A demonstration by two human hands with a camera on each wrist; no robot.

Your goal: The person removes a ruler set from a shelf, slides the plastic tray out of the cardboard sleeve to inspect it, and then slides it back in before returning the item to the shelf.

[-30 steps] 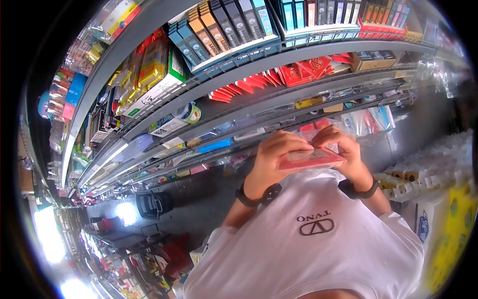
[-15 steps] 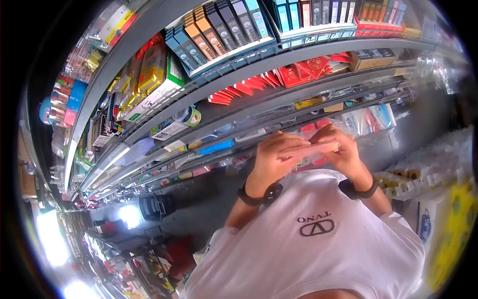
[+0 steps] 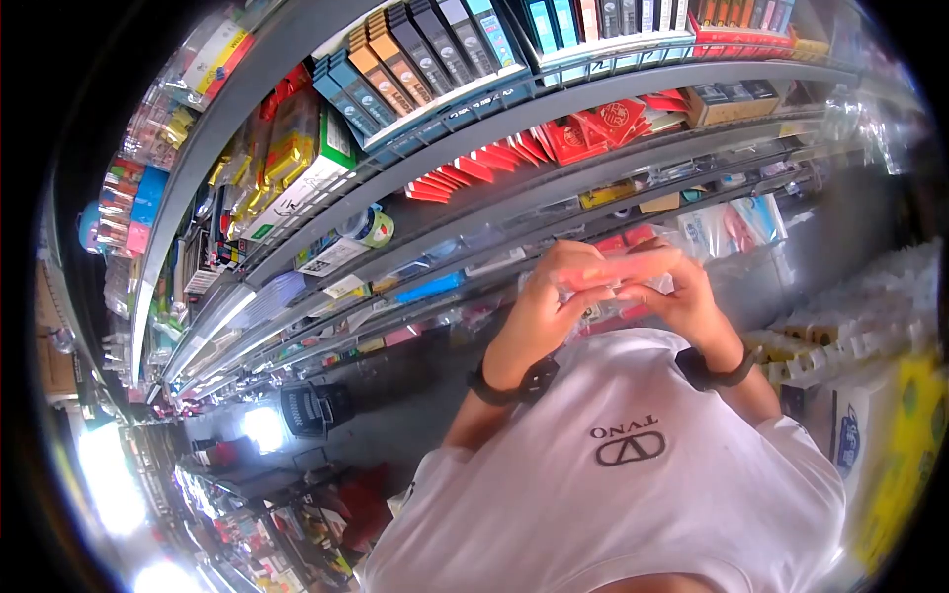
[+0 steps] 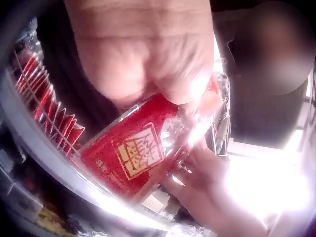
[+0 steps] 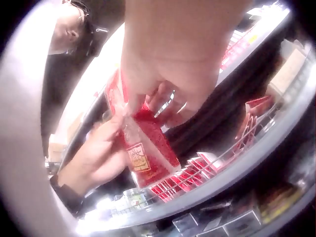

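Both hands hold a flat red packet (image 3: pixel 623 269) in clear wrap at chest height, in front of the shop shelves. My left hand (image 3: pixel 539 311) grips its left end, fingers curled over the top. My right hand (image 3: pixel 687 296) pinches the right end. The left wrist view shows the red packet (image 4: pixel 131 155) with a gold emblem under my left hand (image 4: pixel 148 54), and my right hand (image 4: pixel 207 182) below it. In the right wrist view my right hand (image 5: pixel 173 64) pinches the upper edge of the packet (image 5: pixel 145 148) while my left hand (image 5: pixel 96 158) supports it from the lower left.
Wire-fronted shelves (image 3: pixel 554 109) carry rows of red envelopes (image 3: pixel 583 133), blue and orange boxes (image 3: pixel 415 49) and a tape roll (image 3: pixel 371 225). White packs (image 3: pixel 860 316) and a yellow box (image 3: pixel 900 445) stand at the right. An aisle runs off to the lower left.
Both hands have lifted the packet a little toward the shelf, and it has turned from face-up to nearly edge-on. Both hands keep their hold on it.
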